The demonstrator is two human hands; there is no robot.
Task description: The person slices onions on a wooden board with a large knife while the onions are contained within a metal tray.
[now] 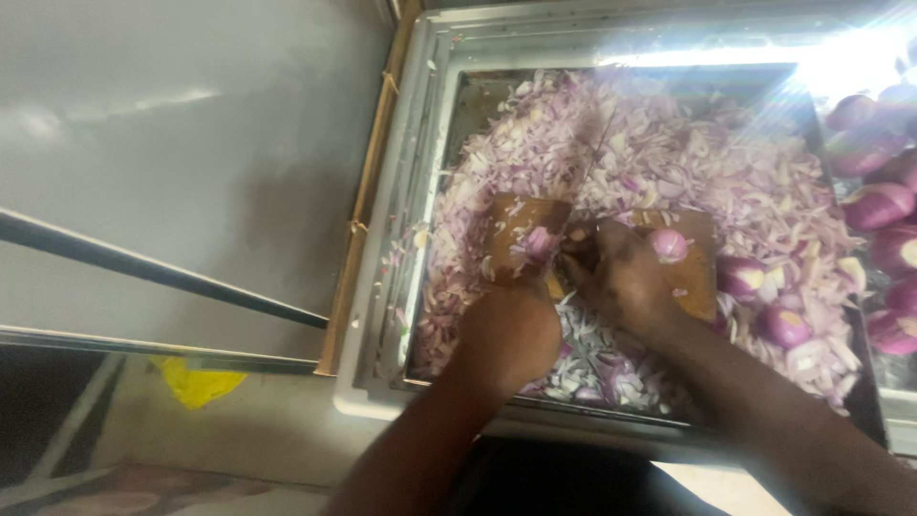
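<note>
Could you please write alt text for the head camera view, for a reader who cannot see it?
Two bare hands work over a small brown wooden chopping board set in a large metal tray heaped with chopped purple onion pieces. The left hand rests at the board's left end, the right hand beside a peeled onion half. Whole peeled purple onions lie at right.

Both hands (573,296) low, close together, fingers curled

I see my left hand (511,330) and right hand (621,277) meeting over a wooden chopping board (697,272) half-buried in chopped red onion (669,153) filling a metal tray (425,191), a peeled onion half (669,245) on the board, whole peeled onions (879,205) at the right.
</note>
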